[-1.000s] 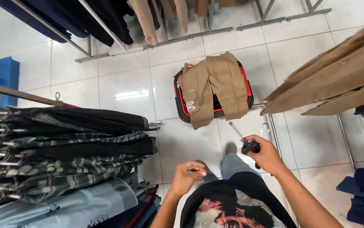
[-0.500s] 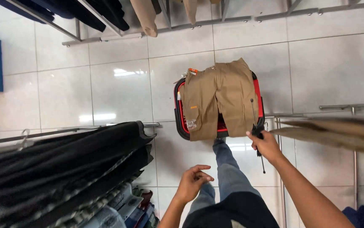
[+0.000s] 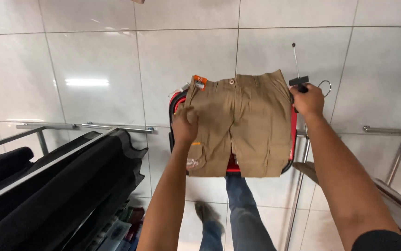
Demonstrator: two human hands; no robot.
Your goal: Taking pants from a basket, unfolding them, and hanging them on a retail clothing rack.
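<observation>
A folded pair of tan trousers (image 3: 247, 125) lies across a red and black basket (image 3: 293, 139) on the white tiled floor. My left hand (image 3: 184, 124) rests on the left side of the trousers with its fingers curled. My right hand (image 3: 307, 100) is at the trousers' right edge, closed around the black clip of a metal clothes hanger (image 3: 298, 69), whose rod sticks up past my fingers.
A metal rail with dark garments (image 3: 56, 186) fills the lower left. Another chrome rack rail (image 3: 395, 139) runs at the right. My legs in jeans (image 3: 242, 214) stand below the basket.
I have stepped closer to the basket and leaned over it. Both hands have moved forward onto the trousers; the right one still grips the hanger.
</observation>
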